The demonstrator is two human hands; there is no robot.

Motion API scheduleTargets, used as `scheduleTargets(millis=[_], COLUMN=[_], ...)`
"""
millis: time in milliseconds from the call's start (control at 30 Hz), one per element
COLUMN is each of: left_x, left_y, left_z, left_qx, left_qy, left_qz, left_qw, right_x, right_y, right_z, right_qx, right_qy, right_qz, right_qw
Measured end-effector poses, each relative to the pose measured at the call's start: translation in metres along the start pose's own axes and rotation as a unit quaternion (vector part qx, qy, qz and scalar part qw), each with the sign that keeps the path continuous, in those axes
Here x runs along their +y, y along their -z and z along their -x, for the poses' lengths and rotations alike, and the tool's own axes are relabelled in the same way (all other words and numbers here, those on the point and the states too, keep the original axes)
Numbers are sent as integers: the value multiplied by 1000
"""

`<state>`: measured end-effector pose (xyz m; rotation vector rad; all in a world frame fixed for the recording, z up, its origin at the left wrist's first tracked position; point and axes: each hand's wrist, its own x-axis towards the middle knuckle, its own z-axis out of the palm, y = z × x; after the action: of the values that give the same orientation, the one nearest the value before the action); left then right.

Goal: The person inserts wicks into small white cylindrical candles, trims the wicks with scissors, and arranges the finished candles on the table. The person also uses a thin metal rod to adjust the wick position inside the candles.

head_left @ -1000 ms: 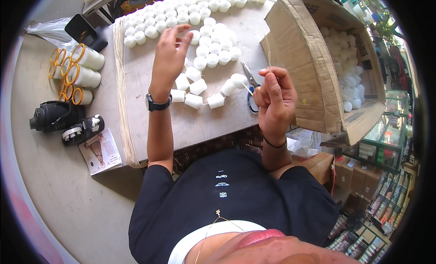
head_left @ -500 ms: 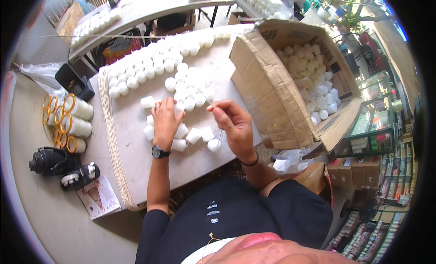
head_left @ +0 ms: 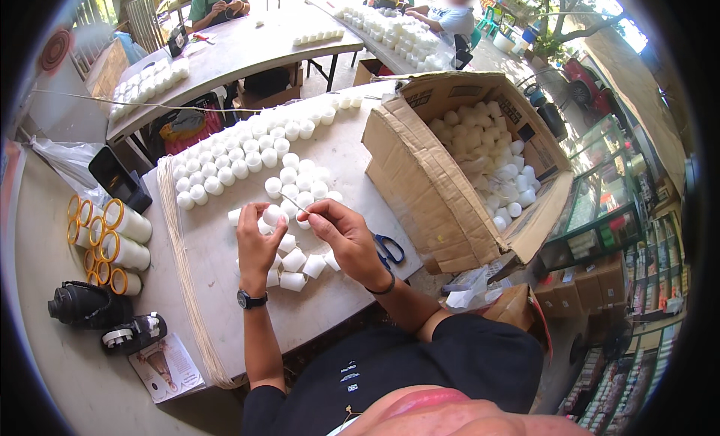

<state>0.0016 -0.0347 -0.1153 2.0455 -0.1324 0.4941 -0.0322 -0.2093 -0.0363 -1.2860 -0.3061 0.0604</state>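
The left hand (head_left: 257, 239) pinches a white cup (head_left: 275, 215), the right hand (head_left: 339, 233) a thin needle-like piece (head_left: 292, 203) — tipped cups (head_left: 293, 260) seem strung, boxed cups (head_left: 517, 182) loose.

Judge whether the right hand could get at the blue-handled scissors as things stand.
Probably yes: the blue-handled scissors lie on the table beside the right hand, handles uncovered, with the cardboard box standing clear. That hand's grip, though, is taken up by a thin rod.

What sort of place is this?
Probably a small craft workshop: rows of small white cup-shaped pieces on a pale worktable, a brown cardboard box holding more, and a person in green beyond.
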Motion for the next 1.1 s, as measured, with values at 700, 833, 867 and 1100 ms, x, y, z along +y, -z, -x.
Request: scheduleTargets(millis=[700, 833, 867, 1100], left_x=[-22, -22, -19, -17], left_y=[24, 23, 23, 20], left_z=[-2, -1, -2, -1], left_qx=[80, 78, 77, 95], left_qy=[92, 90, 98, 93], left_qz=[57, 54, 68, 140], left_qw=[991, 991, 990, 981], right_x=[6, 0, -1, 0], right_y=[-63, -60, -60, -47], right_z=[-10, -5, -3, -4], right_qx=[-132, -141, -138, -90], right_qy=[45, 45, 40, 67], right_qz=[-22, -54, -62, 29], right_qw=[990, 988, 988, 993])
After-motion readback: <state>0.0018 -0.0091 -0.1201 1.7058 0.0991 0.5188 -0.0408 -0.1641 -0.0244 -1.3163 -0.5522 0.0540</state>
